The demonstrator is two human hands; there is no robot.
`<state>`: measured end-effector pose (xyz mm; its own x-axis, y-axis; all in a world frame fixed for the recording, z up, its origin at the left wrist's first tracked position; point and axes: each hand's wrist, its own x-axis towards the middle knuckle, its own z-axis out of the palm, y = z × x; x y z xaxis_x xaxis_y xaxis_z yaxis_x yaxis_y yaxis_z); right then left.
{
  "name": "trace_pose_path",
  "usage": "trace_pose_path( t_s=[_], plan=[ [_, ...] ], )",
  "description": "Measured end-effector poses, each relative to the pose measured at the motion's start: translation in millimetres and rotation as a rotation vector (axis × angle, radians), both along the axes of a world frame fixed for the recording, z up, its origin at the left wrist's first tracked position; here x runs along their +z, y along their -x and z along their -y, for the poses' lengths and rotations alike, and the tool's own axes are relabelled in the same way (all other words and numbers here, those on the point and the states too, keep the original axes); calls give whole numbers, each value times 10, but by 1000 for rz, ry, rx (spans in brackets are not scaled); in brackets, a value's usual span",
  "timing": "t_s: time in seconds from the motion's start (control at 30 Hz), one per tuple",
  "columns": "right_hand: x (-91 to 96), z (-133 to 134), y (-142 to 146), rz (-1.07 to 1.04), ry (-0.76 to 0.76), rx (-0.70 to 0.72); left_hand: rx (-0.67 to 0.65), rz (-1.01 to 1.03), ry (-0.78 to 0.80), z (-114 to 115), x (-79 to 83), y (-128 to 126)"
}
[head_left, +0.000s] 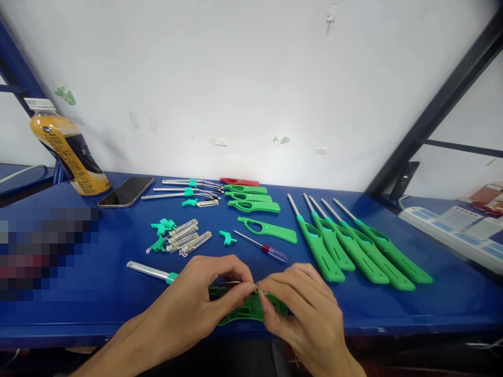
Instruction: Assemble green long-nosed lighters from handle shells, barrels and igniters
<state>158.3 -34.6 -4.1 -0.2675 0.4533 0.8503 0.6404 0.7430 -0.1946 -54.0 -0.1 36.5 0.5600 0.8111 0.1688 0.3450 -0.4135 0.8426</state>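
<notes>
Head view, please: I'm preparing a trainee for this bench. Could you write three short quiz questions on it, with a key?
1. How many long-nosed green lighters lie in the row at the right? A) three B) five C) seven
2. True or false: the red handle shell lies nearer the wall than the screwdriver does.
3. Fill in the colour: the left hand and right hand meet over a ____ handle shell.

Key: 1. B; 2. True; 3. green

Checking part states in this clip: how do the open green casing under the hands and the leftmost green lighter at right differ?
The open casing lies inside-up; the leftmost lighter looks closed. The open casing lies crosswise, partly covered by the left hand and right hand; the leftmost lighter slants, clear of both hands. Both are green.
</notes>
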Motion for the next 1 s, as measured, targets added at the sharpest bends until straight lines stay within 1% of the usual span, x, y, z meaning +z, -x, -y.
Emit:
trace_pose_path(
  t_s=[0.23,0.37,0.67,1.0],
  plan=[
    [-4,-9,5,27,-30,-23,23,-10,-28,25,10,-17],
    [-5,-11,4,31,-33,-5,21,-13,-28,15,5,-14],
    [5,-12,17,31,-48,-17,9,-15,-39,-15,-7,-26],
    [-8,2,-11,44,2,20,32,-13,-41,-20,-23,-18]
  ],
)
